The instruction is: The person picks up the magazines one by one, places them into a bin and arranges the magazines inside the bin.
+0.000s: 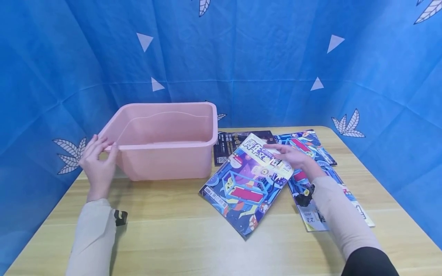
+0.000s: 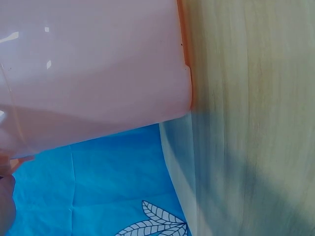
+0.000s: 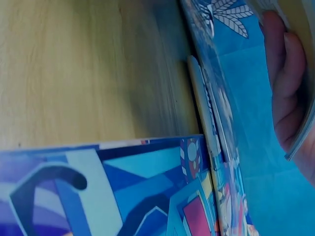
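Note:
A pink plastic bin (image 1: 165,165) stands at the back left of the table; its smooth wall (image 2: 88,73) fills much of the left wrist view. My left hand (image 1: 98,163) grips the bin's rim at the near left corner, fingers and thumb over the edge. My right hand (image 1: 294,156) holds a colourful magazine (image 1: 245,188) by its upper right edge. That magazine is tilted to the right of the bin, cover showing. In the right wrist view, curled fingers (image 3: 290,73) lie under the held magazine's pages.
Behind the held magazine lies a dark magazine (image 1: 228,147). To its right is a colourful magazine (image 1: 319,147), and another magazine (image 1: 348,197) lies under my right forearm. A blue cloth (image 1: 241,57) hangs around the wooden table (image 1: 165,230).

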Demonstrator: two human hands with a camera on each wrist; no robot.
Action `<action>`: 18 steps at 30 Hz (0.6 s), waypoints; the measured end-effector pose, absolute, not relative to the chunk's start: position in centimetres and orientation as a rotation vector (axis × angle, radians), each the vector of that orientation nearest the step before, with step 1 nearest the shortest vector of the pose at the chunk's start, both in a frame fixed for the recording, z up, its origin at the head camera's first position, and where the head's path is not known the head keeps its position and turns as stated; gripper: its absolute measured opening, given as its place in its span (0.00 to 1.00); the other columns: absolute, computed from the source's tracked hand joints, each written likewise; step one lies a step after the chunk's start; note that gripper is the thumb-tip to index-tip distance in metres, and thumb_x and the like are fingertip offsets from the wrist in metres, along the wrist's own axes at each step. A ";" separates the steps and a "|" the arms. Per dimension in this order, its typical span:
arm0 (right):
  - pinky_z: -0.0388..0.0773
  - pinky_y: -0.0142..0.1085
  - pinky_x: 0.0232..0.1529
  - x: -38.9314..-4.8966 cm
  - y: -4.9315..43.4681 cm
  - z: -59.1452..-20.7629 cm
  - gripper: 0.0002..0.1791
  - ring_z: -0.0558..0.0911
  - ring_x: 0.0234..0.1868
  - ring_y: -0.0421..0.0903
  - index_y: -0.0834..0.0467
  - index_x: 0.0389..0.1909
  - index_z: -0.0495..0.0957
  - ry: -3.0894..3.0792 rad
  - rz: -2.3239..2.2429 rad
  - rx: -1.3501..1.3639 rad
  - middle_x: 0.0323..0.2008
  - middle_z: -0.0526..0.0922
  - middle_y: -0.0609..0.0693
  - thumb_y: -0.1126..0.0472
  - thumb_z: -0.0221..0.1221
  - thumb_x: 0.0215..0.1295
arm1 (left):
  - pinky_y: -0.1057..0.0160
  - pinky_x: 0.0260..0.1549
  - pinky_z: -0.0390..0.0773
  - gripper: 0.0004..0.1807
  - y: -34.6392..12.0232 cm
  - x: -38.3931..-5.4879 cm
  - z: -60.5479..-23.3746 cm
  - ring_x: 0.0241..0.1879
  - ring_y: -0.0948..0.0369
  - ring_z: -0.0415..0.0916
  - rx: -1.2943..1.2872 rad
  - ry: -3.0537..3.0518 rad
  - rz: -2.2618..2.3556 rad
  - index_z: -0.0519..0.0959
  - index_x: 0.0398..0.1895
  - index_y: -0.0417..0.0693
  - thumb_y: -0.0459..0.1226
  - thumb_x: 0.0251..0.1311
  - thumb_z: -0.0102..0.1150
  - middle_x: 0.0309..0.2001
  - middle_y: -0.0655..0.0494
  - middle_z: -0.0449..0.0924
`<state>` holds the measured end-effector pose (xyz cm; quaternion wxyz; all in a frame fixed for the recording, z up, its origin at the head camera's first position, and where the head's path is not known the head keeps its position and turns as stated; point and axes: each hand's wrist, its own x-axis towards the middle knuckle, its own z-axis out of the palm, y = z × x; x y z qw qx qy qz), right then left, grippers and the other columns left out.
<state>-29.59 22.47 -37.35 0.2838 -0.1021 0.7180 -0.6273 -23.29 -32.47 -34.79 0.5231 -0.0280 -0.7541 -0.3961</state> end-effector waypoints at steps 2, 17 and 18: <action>0.76 0.43 0.42 -29.3 22.7 -37.2 0.24 0.77 0.46 0.57 0.44 0.65 0.58 1.877 -1.722 -0.255 0.56 0.67 0.58 0.60 0.43 0.69 | 0.62 0.59 0.56 0.12 -32.5 -23.2 -34.8 0.56 0.60 0.66 -0.065 -1.809 -0.948 0.81 0.33 0.31 0.33 0.48 0.63 0.43 0.43 0.78; 0.75 0.45 0.44 -28.3 25.6 -36.7 0.25 0.77 0.45 0.55 0.51 0.67 0.53 1.765 -1.917 -0.293 0.49 0.75 0.55 0.63 0.41 0.70 | 0.64 0.58 0.59 0.18 -33.2 -22.4 -34.0 0.55 0.60 0.67 -0.022 -1.850 -1.038 0.80 0.37 0.32 0.34 0.42 0.69 0.48 0.45 0.76; 0.75 0.45 0.43 -28.2 25.7 -36.6 0.25 0.78 0.45 0.54 0.51 0.67 0.54 1.759 -1.928 -0.301 0.48 0.75 0.55 0.63 0.41 0.70 | 0.65 0.58 0.59 0.19 -33.3 -22.4 -33.9 0.56 0.61 0.66 -0.009 -1.865 -1.052 0.79 0.38 0.33 0.35 0.42 0.69 0.49 0.46 0.75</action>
